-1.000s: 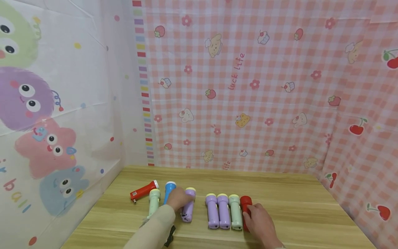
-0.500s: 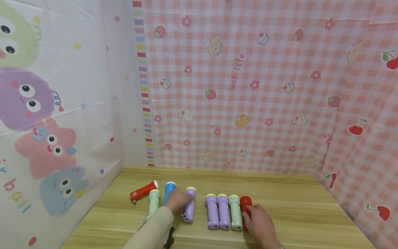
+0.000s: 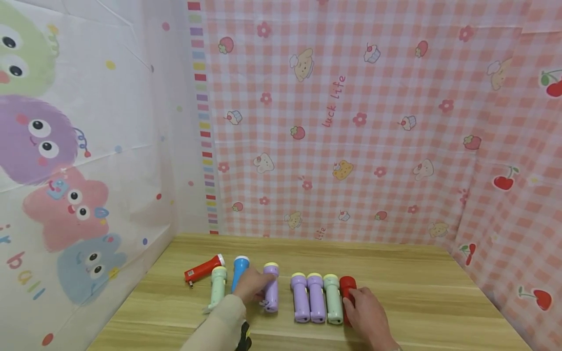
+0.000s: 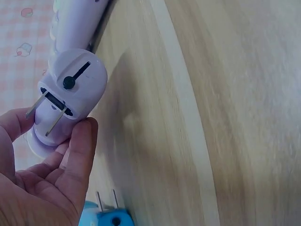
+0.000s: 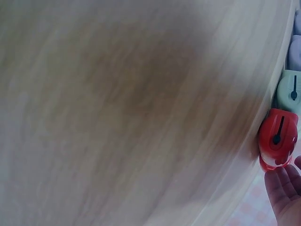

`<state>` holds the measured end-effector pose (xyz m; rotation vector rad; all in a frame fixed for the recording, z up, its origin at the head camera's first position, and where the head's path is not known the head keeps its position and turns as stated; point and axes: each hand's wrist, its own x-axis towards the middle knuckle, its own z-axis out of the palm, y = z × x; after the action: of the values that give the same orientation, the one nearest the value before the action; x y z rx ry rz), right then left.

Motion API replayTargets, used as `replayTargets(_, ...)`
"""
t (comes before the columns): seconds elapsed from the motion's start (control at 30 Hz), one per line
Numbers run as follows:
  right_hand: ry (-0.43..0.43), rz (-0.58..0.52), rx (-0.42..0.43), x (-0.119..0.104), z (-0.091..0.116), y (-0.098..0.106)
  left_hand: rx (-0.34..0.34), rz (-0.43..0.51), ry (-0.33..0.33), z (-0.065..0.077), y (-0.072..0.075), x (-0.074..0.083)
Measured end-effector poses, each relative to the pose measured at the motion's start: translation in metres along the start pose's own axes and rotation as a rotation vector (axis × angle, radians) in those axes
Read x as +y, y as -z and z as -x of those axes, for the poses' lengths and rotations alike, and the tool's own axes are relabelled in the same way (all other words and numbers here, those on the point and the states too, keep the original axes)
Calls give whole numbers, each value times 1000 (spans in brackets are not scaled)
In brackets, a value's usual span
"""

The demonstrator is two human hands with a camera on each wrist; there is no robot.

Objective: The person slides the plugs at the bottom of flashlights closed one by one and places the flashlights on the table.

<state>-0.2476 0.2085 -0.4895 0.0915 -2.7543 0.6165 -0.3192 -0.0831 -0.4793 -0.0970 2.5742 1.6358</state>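
Note:
My left hand (image 3: 252, 284) grips a purple flashlight (image 3: 272, 296) with a yellow rim, to the left of a row of flashlights. In the left wrist view, thumb and fingers hold its body (image 4: 91, 77), and two metal plug prongs (image 4: 56, 120) stick out from its end. My right hand (image 3: 368, 314) rests against a red flashlight (image 3: 348, 282) at the row's right end. In the right wrist view its straight fingers (image 5: 282, 186) touch the red one's side. Beside that lie a pale green flashlight (image 3: 333, 300) and two purple ones (image 3: 316, 300).
Left of my left hand lie a blue flashlight (image 3: 240, 269), a pale green flashlight (image 3: 218, 287) and a red flashlight (image 3: 204, 269) set at a slant. The wooden table (image 3: 417, 292) meets a pink checked cloth (image 3: 373, 146) behind and a patterned sheet (image 3: 131, 146) on the left.
The purple flashlight in my left hand has shifted slightly right and turned more upright in view, nearer the row. My right hand and the row have stayed put.

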Motion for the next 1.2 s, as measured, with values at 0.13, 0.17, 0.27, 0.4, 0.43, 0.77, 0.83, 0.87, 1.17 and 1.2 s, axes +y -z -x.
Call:
replayTargets(0.13, -7, -8, 5, -1, -1, 0, -28, 59, 44, 0, -4, 2)
replayTargets(0.17, -10, -9, 2, -2, -1, 1, -33, 71, 49, 0, -5, 2)
replayTargets(0.27, -25, -14, -11, -3, -2, 0, -36, 99, 68, 2, -8, 5)
replayTargets(0.4, -44, -18, -20, -4, -2, 1, -27, 124, 76, 4, -11, 5)
replayTargets(0.43, -52, -18, -24, -4, -3, 1, -26, 131, 78, 4, -12, 5)
replayTargets(0.77, -71, -24, 0, -7, -2, 4, -97, 247, 55, 12, -14, 9)
replayTargets(0.83, -54, -27, 31, -9, -1, 3, -95, 252, 48, 13, -15, 10)
replayTargets(0.87, -42, -29, 49, -10, -1, 3, -95, 252, 45, 14, -15, 11)
replayTargets(1.17, 7, -77, 146, -19, 1, 1, -124, 376, 51, 16, -19, 18)
replayTargets(1.2, 19, -84, 159, -20, 1, 0, -133, 400, 55, 17, -20, 19)
